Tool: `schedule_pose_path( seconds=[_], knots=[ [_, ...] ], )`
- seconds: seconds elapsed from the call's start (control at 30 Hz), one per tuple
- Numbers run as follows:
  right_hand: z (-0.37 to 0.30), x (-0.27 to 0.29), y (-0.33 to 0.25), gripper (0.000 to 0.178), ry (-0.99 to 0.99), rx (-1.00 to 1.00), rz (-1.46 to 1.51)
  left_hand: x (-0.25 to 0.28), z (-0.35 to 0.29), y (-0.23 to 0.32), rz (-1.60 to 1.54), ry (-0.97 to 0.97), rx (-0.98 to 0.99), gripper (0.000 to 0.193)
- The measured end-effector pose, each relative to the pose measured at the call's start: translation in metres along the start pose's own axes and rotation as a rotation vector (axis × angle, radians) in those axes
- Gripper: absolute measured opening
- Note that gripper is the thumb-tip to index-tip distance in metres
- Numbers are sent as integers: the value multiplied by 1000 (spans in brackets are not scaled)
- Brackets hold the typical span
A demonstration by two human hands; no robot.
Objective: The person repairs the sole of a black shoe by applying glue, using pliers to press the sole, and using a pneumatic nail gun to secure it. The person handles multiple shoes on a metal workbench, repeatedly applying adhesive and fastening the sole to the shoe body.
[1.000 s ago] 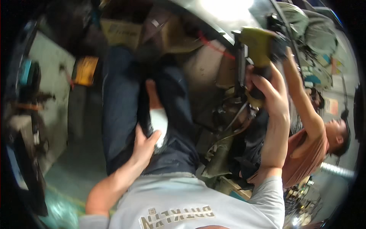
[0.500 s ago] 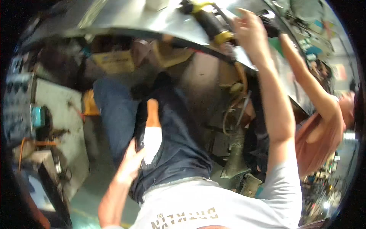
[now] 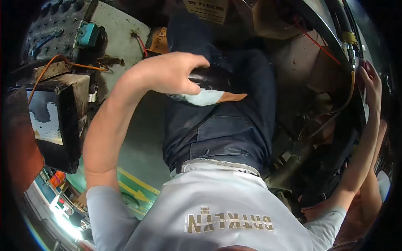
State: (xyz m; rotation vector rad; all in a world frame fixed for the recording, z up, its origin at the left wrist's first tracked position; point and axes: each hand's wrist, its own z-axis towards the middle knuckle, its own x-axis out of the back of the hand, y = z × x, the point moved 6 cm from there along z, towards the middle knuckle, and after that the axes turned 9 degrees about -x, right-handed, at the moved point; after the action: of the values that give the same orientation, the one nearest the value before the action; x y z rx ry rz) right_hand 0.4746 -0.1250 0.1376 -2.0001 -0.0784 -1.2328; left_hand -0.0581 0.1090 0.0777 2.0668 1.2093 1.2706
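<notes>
Shoe-shaped piece, glossy black on top, smooth white along its lower side, tapering to a tan-brown tip (image 3: 207,96): it's over the lap of the seated worker, against dark blue denim trousers (image 3: 222,125), tip pointing to the worker's right. Left hand (image 3: 178,74) grips its black part, thumb down along the white side, fingers across the top, so that end is mostly covered; can't tell from here if the piece also rests on the leg. Light grey T-shirt with printed lettering (image 3: 234,201) just below. Right hand (image 3: 372,81) is up at the far right, fingers partly bent, close to a brass-coloured fitting on a black hose (image 3: 349,38); can't tell if it holds anything. Thin tan tube (image 3: 351,90) hangs by there, next to the curved dark table edge (image 3: 320,31). Right forearm partly blocks another person (image 3: 370,190). On the left, black box with a patchy pale panel (image 3: 47,119), orange cord (image 3: 48,69) above it, teal box-shaped unit (image 3: 88,34) beyond. Green floor with yellow marking (image 3: 136,190) below. Printed yellow-brown carton (image 3: 207,10) past the knees, thin red cord (image 3: 318,44) off to its right.
</notes>
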Motion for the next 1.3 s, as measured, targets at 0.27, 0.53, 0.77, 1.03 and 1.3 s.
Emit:
schedule_pose_path(
  seconds=[0.27,0.53,0.77,1.03,1.3],
  knots=[
    [-8,60,82,42,48,-157,832,-44,-26,-11,-693,668,-385,79],
    [-194,-58,-104,54,-239,35,1544,-65,6,-18,-1170,1070,-405,58],
    [-233,-234,-162,28,-864,-277,899,-52,18,-26,-1152,1142,-273,55],
    [-240,-285,-187,36,-1021,-195,593,-52,7,-20,-665,1190,-352,46],
    [-259,-305,-198,45,-1125,-342,973,-47,11,-17,-588,1163,-347,39]
  ],
)
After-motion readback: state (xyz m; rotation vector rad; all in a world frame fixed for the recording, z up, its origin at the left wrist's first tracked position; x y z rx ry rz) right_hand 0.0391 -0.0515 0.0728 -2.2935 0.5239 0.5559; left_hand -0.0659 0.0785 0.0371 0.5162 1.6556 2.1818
